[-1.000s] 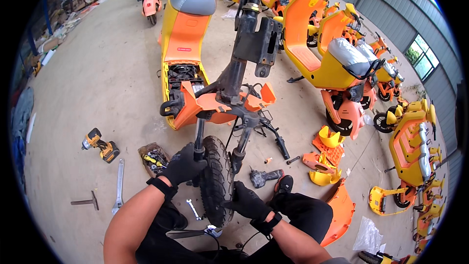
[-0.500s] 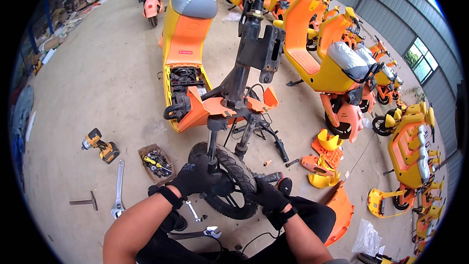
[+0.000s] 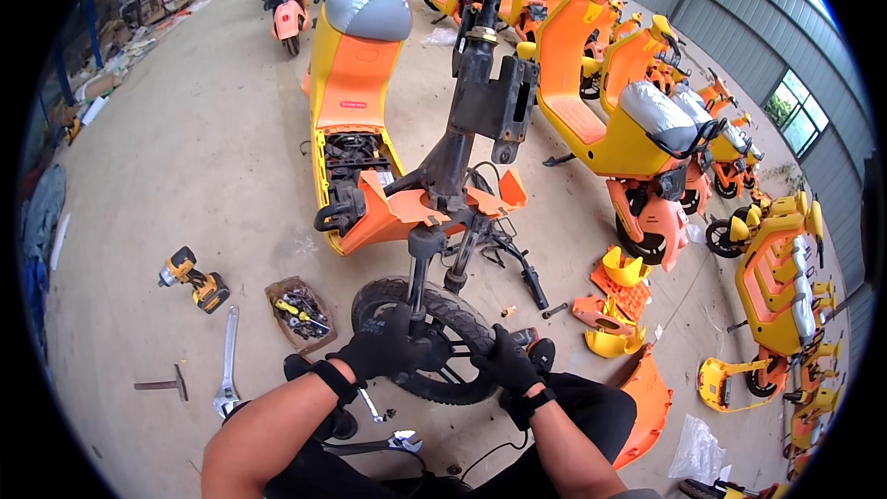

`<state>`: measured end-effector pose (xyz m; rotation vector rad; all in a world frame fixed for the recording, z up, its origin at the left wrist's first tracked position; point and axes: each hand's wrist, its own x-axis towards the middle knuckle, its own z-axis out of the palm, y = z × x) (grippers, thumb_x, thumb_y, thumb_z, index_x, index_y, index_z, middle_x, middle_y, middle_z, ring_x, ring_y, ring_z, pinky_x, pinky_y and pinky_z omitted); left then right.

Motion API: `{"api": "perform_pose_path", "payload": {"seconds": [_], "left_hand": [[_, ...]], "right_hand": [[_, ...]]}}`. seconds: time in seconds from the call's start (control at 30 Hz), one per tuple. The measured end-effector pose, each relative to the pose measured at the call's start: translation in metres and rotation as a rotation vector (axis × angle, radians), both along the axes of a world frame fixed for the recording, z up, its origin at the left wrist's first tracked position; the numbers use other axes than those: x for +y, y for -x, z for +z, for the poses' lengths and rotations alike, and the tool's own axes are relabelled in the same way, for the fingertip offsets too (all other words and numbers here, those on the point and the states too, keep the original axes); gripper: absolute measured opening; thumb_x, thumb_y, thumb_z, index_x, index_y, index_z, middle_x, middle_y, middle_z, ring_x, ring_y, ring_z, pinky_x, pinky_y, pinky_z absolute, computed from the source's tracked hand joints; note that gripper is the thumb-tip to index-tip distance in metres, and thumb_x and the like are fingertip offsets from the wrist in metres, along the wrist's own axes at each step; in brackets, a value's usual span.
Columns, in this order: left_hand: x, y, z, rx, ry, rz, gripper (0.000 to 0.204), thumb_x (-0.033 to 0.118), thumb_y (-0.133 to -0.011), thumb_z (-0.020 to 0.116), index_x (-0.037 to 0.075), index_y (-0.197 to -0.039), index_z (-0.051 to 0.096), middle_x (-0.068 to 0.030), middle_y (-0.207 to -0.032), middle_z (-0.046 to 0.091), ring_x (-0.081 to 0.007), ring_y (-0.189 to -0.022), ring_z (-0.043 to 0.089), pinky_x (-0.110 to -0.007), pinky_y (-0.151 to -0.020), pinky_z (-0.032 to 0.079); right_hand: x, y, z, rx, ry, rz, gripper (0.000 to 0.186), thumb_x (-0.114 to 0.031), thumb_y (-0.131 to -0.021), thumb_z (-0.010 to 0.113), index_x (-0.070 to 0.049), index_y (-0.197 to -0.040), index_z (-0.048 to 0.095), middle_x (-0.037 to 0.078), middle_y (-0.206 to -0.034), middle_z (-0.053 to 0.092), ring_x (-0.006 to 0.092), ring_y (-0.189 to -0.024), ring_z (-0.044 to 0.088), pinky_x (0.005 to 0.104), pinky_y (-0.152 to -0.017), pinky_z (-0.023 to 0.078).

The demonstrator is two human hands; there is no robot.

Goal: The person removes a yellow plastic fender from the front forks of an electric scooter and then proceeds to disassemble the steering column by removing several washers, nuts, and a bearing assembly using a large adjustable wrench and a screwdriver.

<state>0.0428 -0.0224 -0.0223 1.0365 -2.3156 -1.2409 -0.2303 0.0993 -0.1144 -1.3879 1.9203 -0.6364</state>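
Observation:
A black front wheel (image 3: 455, 386) stands tilted between my legs, its tyre lying between the two legs of the scooter's front fork (image 3: 420, 259). My left hand (image 3: 383, 348), in a black glove, is closed round the lower end of the left fork leg by the hub; its fingertips are partly hidden. My right hand (image 3: 510, 360), gloved too, grips the tyre at the wheel's right side. Above the fork rises the bare black steering column (image 3: 453, 152), with orange panels (image 3: 407, 206) at its base. The scooter body (image 3: 356, 74) is orange and yellow.
To the left lie a yellow cordless drill (image 3: 194, 279), a large adjustable wrench (image 3: 228, 365), a hammer (image 3: 164, 383) and a box of small parts (image 3: 297, 314). Another adjustable wrench (image 3: 393, 444) lies near my legs. Orange and yellow panels (image 3: 614, 314) lie right; parked scooters (image 3: 591, 92) stand beyond.
The wheel has turned and tilted, showing more of its spoked side. Both hands have moved slightly right with it, the left one most.

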Motion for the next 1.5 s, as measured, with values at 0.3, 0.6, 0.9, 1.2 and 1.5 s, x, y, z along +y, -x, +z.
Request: {"api": "perform_pose_path", "payload": {"seconds": [0.3, 0.6, 0.9, 1.2, 1.5], "left_hand": [[0.004, 0.009, -0.01, 0.025, 0.013, -0.024, 0.048, 0.034, -0.081, 0.077, -0.003, -0.103, 0.057, -0.0214, -0.093, 0.06, -0.0348, -0.086, 0.059, -0.045, -0.078, 0.048], [0.011, 0.019, -0.013, 0.049, -0.07, -0.052, 0.053, 0.035, -0.083, 0.073, -0.002, -0.116, 0.053, -0.0193, -0.098, 0.059, -0.0315, -0.092, 0.059, -0.043, -0.085, 0.048], [0.01, 0.027, -0.033, 0.033, 0.026, -0.001, 0.043, 0.028, -0.084, 0.067, -0.003, -0.111, 0.052, -0.0276, -0.098, 0.065, -0.0427, -0.089, 0.068, -0.051, -0.078, 0.055], [0.001, 0.036, -0.032, -0.106, -0.025, -0.063, 0.052, 0.029, -0.084, 0.067, -0.007, -0.118, 0.051, -0.0301, -0.102, 0.068, -0.0443, -0.095, 0.069, -0.051, -0.081, 0.056], [0.003, 0.036, -0.061, -0.134, 0.15, 0.041, 0.052, 0.034, -0.085, 0.072, -0.004, -0.112, 0.049, -0.0245, -0.097, 0.063, -0.0379, -0.087, 0.066, -0.048, -0.076, 0.053]], "right_hand": [[-0.02, 0.022, -0.048, 0.032, 0.154, -0.09, 0.089, -0.032, -0.075, 0.083, 0.006, -0.145, 0.043, 0.03, -0.13, 0.058, 0.0433, -0.12, 0.059, 0.0467, -0.102, 0.048], [-0.02, 0.035, 0.013, 0.163, 0.278, -0.205, 0.056, -0.03, -0.089, 0.078, 0.002, -0.131, 0.058, 0.019, -0.121, 0.068, 0.0269, -0.114, 0.067, 0.036, -0.097, 0.051], [-0.101, 0.032, 0.264, -0.151, 0.769, -0.196, 0.027, -0.02, -0.096, 0.071, 0.002, -0.113, 0.069, 0.002, -0.096, 0.068, 0.0069, -0.085, 0.058, 0.0252, -0.076, 0.049], [-0.233, 0.035, 0.42, -0.06, 0.503, 0.031, 0.034, -0.028, -0.098, 0.065, -0.001, -0.118, 0.069, 0.004, -0.1, 0.072, 0.0135, -0.085, 0.066, 0.0283, -0.08, 0.053], [-0.314, 0.013, 0.41, -0.012, 0.184, 0.287, 0.036, -0.033, -0.095, 0.073, -0.005, -0.116, 0.071, 0.003, -0.101, 0.072, 0.013, -0.091, 0.066, 0.0298, -0.083, 0.054]]}}
